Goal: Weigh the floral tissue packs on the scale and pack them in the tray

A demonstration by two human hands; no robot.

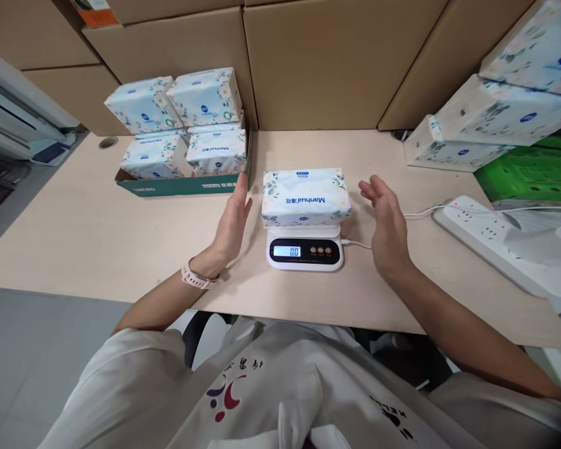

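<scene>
A white tissue pack (305, 196) with blue print lies on a small white kitchen scale (305, 249) whose lit display reads 0.0. My left hand (234, 221) is held upright just left of the pack, fingers stretched out, not touching it. My right hand (387, 221) hovers just right of the pack, fingers open and slightly curled, holding nothing. A pale watch band sits on my left wrist.
A green shallow box (177, 186) at the back left holds several stacked tissue packs (206, 96). More packs (500, 109) pile up at the right over a green crate (533, 171). A white power strip (486, 240) and cable lie at right. Brown cartons (327, 62) line the back.
</scene>
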